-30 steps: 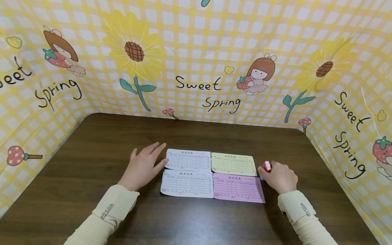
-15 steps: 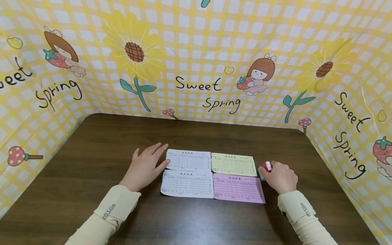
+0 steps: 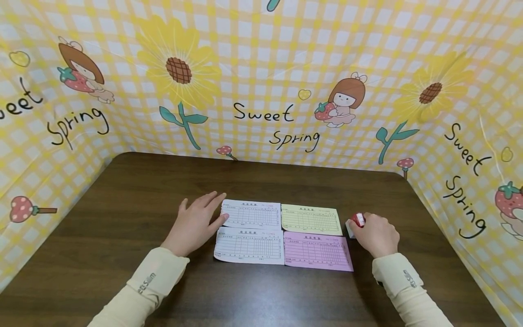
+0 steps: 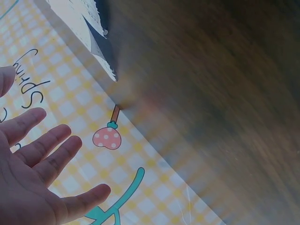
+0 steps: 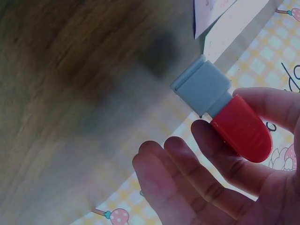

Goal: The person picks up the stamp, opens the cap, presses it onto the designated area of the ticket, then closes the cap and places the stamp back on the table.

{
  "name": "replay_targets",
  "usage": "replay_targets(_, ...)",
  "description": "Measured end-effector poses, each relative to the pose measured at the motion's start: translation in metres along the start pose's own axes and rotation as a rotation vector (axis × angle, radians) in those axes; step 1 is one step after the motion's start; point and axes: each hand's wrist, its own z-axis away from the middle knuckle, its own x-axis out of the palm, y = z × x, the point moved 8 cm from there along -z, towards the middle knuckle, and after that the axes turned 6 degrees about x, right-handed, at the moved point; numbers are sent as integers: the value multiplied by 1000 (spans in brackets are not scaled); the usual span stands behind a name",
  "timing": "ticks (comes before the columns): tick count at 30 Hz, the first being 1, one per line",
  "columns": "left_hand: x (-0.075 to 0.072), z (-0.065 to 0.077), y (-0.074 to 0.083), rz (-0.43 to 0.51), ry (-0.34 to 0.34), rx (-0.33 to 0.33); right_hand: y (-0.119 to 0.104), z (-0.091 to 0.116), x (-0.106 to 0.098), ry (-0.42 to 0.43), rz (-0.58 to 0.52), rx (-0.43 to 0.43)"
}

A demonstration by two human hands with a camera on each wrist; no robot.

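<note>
My right hand (image 3: pixel 377 235) pinches a rubber stamp (image 5: pixel 241 129) between thumb and fingers, by its red handle. The stamp's grey block (image 5: pixel 201 86) points away from the palm, beside the right edges of the paper forms. My left hand (image 3: pixel 195 223) has its fingers spread, with the thumb tip over the left edge of the upper white form (image 3: pixel 251 214). Below that sheet lies a second white form (image 3: pixel 249 246). To their right are a yellow form (image 3: pixel 310 219) and, under it, a pink form (image 3: pixel 318 251). All carry printed grids and lie edge to edge.
The forms lie on a dark brown wooden table (image 3: pixel 245 295). A yellow checked cloth (image 3: pixel 261 68) with flowers and lettering hangs behind the table and along both sides.
My right hand has shifted slightly to the right with the stamp. The left hand has slid a little to the right along the upper white form. The forms lie as before.
</note>
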Motion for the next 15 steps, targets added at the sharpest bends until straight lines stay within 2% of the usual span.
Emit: replay_targets(15,-1,-2,7,-3,8,30,-12,4,-13,49,-23,-53)
